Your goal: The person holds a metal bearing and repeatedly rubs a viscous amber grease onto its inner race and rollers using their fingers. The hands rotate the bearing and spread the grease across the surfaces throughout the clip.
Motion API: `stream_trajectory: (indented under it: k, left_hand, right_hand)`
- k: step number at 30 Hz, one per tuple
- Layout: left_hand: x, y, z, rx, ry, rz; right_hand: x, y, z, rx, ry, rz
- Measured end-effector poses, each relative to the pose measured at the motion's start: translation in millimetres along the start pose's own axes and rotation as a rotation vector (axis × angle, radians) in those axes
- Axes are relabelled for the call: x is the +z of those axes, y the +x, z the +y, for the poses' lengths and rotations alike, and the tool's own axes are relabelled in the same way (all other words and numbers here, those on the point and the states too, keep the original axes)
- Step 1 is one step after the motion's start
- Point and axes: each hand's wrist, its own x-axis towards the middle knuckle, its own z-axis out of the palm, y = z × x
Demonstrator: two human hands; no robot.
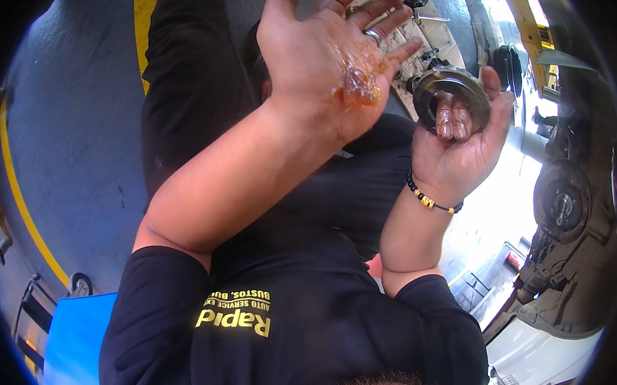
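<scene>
My left hand (337, 60) is raised with its palm up and fingers spread, a ring on one finger. A glossy lump of amber grease (357, 87) lies on the outer side of that palm, with smears around it. To its right, my right hand (458, 151) holds a round metal bearing (482, 92). Its greasy fingers curl through the bearing's centre hole, and the thumb side is at the right. The two hands are apart. A black beaded bracelet (426, 200) circles the right wrist.
At the right edge, a vehicle's wheel hub (562, 205) is exposed beside a white body panel (542, 351). Dark metal parts lie on a pale sheet (446, 38) beyond my hands. A yellow post (521, 18) stands far right. A blue panel (81, 347) is at lower left.
</scene>
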Motion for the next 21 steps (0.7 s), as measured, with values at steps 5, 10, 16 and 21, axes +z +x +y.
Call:
stream_trajectory:
  k: [5,10,16,21]
  left_hand:
    - [20.1,-12.6,-6.2,-0.089,-0.061,0.133]
    - [20.1,-12.5,-2.6,-0.067,-0.064,0.113]
    - [12.8,-10.3,4.9,-0.07,-0.051,0.122]
    - [11.8,-10.5,7.2,-0.21,-0.105,0.147]
  right_hand:
    - [-8.9,-0.7,1.3,-0.188,-0.2,-0.16]
    - [7.1,-5.7,10.3,-0.321,-0.473,-0.027]
    - [12.5,-17.7,14.2,-0.296,-0.398,-0.13]
    - [12.5,-22.9,7.1,-0.194,-0.266,-0.248]
